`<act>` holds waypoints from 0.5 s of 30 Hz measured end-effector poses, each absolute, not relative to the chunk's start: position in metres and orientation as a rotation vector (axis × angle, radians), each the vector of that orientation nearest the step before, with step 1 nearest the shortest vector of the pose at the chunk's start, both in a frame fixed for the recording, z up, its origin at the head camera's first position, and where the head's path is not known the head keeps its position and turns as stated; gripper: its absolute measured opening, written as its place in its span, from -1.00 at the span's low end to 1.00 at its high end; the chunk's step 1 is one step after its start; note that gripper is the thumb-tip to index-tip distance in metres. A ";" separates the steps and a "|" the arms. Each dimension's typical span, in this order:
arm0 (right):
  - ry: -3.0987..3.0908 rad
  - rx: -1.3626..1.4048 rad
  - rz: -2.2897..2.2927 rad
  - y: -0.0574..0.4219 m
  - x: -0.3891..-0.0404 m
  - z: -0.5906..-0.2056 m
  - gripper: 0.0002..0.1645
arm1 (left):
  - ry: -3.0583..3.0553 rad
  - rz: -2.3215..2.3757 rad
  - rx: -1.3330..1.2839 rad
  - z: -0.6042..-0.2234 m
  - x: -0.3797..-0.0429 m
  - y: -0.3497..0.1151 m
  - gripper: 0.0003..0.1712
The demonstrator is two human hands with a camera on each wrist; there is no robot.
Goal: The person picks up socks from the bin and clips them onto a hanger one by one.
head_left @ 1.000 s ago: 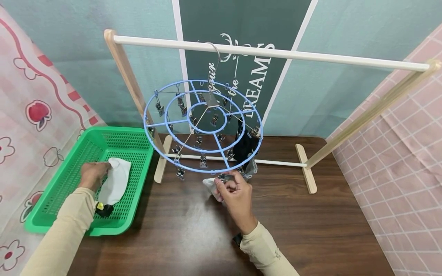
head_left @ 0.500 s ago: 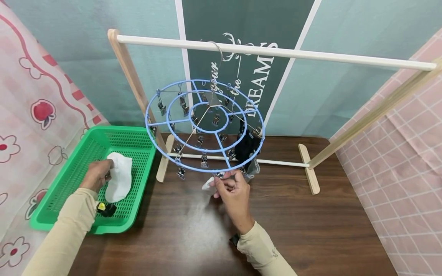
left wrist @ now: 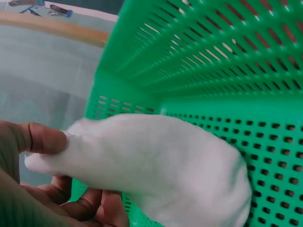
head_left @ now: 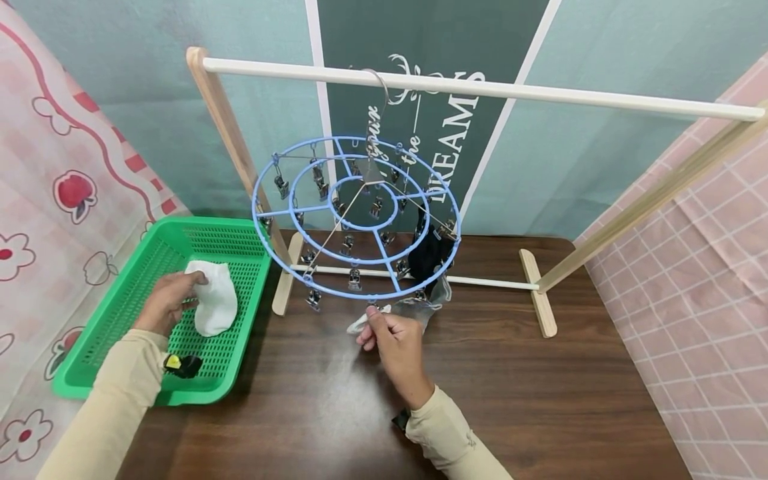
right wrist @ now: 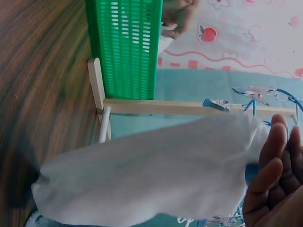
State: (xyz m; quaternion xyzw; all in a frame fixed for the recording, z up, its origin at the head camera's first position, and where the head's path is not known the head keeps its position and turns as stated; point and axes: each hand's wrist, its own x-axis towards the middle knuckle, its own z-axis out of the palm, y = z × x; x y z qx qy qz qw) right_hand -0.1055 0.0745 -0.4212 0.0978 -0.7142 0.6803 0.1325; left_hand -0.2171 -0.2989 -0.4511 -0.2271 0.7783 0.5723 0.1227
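Note:
In the head view my left hand (head_left: 171,300) pinches the top of a white sock (head_left: 217,303) over the green basket (head_left: 252,320); the left wrist view shows thumb and fingers at its narrow end. At the front of the blue round clip hanger (head_left: 357,293), my right hand (head_left: 399,353) has its thumb and fingers at the upper edge of a second white sock (right wrist: 142,177), just under a metal clip (head_left: 373,305). In the right wrist view this sock hangs down at full length. The fingers partly hide its top edge and the clip.
Black items (head_left: 427,253) and a grey, sock-like piece (head_left: 420,307) hang on the hanger's right side. Several other clips dangle from its rings. A wooden rack with a white rail (head_left: 540,97) carries the hanger above the brown table (head_left: 510,400).
My left hand has raised the white sock slightly and shifted it right within the basket. My right hand has moved a little left and lower, with the clip shifting left too.

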 end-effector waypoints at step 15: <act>-2.090 0.374 2.138 0.058 -0.106 -0.434 -0.45 | 2.563 1.661 -0.449 -0.422 -0.191 -0.269 -0.31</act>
